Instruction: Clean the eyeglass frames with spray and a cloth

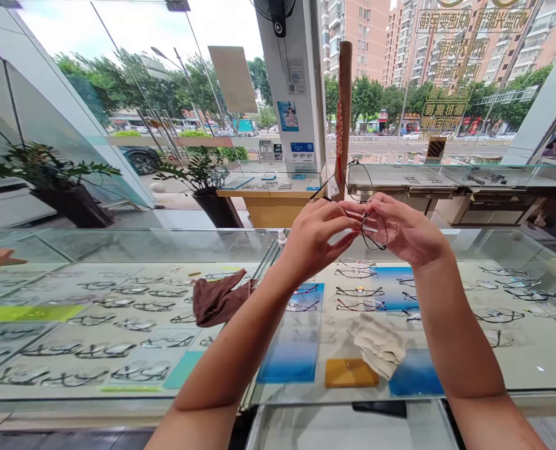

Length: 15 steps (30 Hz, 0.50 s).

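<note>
Both hands are raised above the glass counter, holding one pair of thin dark-framed eyeglasses (pixel 374 248). The glasses are turned on their side, one lens rim above the fingers and the other below. My left hand (pixel 319 236) is closed on them from the left, thumb and fingertips near the bridge and a temple arm. My right hand (pixel 406 230) grips the frame from the right, its fingers bent behind the rims. A small white tag (pixel 333 188) hangs by the temple arm. The exact fingertip contact is partly hidden.
Below the hands, a glass display case (pixel 301 392) contains rows of eyeglasses (pixel 359 291). A beige cloth (pixel 378 344) and a brown cloth (pixel 219 299) lie on its top, near a mustard-coloured pad (pixel 350 373). A wooden post (pixel 344 112) stands beyond the hands.
</note>
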{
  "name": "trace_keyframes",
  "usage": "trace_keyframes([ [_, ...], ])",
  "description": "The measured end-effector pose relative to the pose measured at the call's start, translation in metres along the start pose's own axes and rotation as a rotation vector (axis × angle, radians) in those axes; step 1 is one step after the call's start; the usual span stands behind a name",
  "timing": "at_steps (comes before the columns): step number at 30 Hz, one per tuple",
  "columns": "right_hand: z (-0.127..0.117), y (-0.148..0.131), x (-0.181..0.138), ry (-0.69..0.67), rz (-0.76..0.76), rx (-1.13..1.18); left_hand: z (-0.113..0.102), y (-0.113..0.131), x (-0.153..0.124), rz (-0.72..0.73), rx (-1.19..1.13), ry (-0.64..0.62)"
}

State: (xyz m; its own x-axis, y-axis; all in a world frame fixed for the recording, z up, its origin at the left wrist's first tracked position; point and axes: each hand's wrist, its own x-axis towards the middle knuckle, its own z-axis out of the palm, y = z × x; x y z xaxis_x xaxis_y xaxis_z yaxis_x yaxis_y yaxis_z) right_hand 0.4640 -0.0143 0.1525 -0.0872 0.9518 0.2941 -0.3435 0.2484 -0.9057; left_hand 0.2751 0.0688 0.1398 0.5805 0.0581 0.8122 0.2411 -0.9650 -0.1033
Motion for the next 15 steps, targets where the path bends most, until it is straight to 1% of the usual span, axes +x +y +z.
trace_keyframes([
  [4, 0.0001, -0.0005, -0.0001, 0.034, -0.057, -0.030, -0.0013, -0.0035, -0.0009, -0.050, -0.022, 0.007],
  [8, -0.0029, -0.0038, -0.0016, 0.125, -0.150, -0.066, -0.0030, -0.0038, 0.0000, -0.099, -0.095, 0.005],
  [12, -0.0049, -0.0062, -0.0019, 0.212, -0.212, -0.049, -0.0032, -0.0033, 0.0010, -0.137, -0.161, 0.025],
  [15, -0.0038, -0.0060, -0.0017, 0.219, -0.245, -0.049, -0.0045, -0.0016, 0.0014, -0.160, -0.227, 0.032],
])
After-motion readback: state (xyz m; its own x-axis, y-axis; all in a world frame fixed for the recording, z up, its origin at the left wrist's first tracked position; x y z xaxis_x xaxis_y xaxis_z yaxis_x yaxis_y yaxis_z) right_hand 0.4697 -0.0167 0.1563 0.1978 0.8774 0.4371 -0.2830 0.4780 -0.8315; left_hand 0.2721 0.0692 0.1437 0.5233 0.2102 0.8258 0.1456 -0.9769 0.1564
